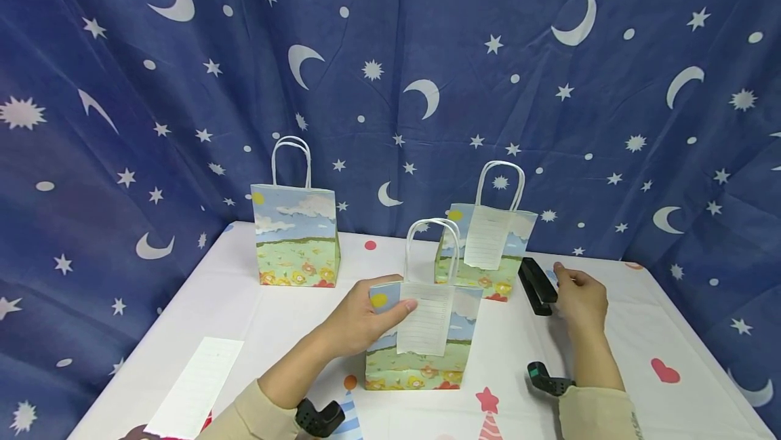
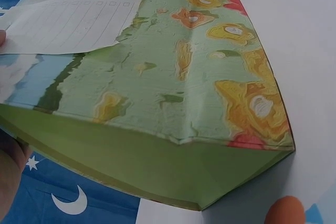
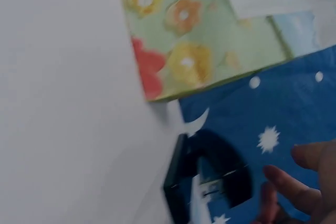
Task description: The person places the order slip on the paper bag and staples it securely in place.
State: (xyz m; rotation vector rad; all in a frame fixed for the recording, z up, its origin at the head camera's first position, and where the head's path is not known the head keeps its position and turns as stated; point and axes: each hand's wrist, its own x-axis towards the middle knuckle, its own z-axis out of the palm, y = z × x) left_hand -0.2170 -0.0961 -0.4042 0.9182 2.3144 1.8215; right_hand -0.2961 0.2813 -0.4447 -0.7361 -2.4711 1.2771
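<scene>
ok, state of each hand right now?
Left hand: closed, gripping the front blue-and-green floral paper bag, thumb over its white lined paper slip.
Right hand: open, holding nothing, beside the long black stapler.

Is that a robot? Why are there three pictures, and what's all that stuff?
No robot here, just a person's two bare hands! The big picture comes from a camera on the person's head, looking down. The two smaller ones come from cameras worn on the left and right wrists.

On the white table stand three picture-printed bags: the left bag, the back-right bag and the front bag. The last two have a paper slip on them. A loose paper strip lies at the left.

The left hand holds the front bag near its top. The right hand holds nothing that shows; its fingers are beside the black stapler.
</scene>
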